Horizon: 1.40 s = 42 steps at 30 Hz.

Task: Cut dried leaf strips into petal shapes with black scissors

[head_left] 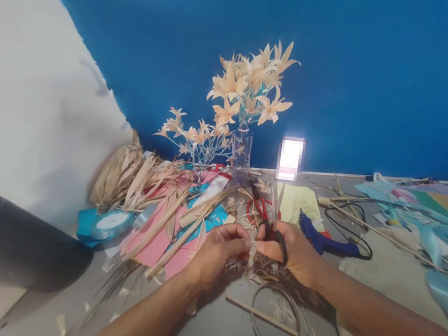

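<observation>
My left hand (218, 251) pinches a small pale strip of dried husk (253, 249) between its fingertips, low in the middle of the view. My right hand (293, 251) has its fingers through the black handles of a pair of scissors (274, 225), whose blades point up and away just beside the husk piece. Both hands meet over a grey tabletop (206, 328) littered with husk scraps. A wire ring (277, 320) and a thin wooden stick (286, 330) lie right below my hands.
Behind my hands stand a glass vase (240, 156) of husk flowers (252, 82), a second small bouquet (195, 135), husk bundles (126, 176), pink paper (159, 236), a ribbon spool (112, 223), a blue glue gun (323, 236) and blue ribbon pieces (443, 236). A dark object (9, 240) lies at left.
</observation>
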Each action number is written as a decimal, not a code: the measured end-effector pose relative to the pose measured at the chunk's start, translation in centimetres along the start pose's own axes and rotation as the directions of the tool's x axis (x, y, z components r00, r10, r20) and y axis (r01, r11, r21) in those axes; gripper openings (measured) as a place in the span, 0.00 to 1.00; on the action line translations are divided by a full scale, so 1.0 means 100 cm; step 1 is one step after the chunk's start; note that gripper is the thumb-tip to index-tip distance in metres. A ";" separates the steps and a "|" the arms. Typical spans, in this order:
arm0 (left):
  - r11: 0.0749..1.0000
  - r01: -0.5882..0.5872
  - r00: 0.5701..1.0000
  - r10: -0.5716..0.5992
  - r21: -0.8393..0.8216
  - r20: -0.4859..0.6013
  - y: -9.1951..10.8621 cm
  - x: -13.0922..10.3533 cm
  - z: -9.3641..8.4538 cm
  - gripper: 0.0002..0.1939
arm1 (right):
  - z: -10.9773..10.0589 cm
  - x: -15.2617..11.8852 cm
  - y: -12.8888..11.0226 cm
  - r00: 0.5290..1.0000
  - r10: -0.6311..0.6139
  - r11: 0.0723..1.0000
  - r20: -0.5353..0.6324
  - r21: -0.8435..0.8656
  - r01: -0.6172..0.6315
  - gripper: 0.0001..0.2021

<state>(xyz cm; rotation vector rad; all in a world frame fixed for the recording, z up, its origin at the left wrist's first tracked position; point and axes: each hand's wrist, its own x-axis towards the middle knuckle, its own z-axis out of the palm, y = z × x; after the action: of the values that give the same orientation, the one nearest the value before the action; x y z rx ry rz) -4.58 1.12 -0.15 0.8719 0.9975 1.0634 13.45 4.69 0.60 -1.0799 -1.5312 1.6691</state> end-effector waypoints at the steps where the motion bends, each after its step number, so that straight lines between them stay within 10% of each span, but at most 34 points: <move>1: 1.000 -0.005 1.000 0.005 0.020 0.001 0.000 0.000 0.001 0.06 | -0.001 0.001 -0.001 1.000 0.002 1.000 -0.030 0.016 -0.001 0.14; 7: 0.981 0.061 0.998 -0.063 -0.186 -0.006 0.002 0.001 0.005 0.10 | -0.001 0.005 0.003 0.995 -0.030 1.000 -0.095 0.003 0.031 0.18; 18: 0.878 -0.042 0.991 -0.025 -0.477 -0.132 -0.005 0.004 0.007 0.15 | 0.017 -0.005 0.026 0.974 0.007 0.977 0.228 -0.210 0.042 0.30; 36: 0.879 -0.018 0.998 -0.011 -0.476 -0.059 -0.009 0.006 0.007 0.13 | 0.020 -0.005 0.023 0.984 0.031 0.992 0.178 -0.124 -0.009 0.27; 42: 0.932 0.006 0.997 -0.033 -0.362 -0.068 -0.003 0.002 0.008 0.09 | 0.008 0.002 0.005 0.994 -0.024 0.998 -0.110 -0.055 0.018 0.17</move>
<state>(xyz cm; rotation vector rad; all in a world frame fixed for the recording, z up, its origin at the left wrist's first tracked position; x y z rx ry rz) -3.66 1.10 -0.23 0.5224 0.8318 1.2221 12.72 4.38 0.08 -1.1602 -1.5182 1.5353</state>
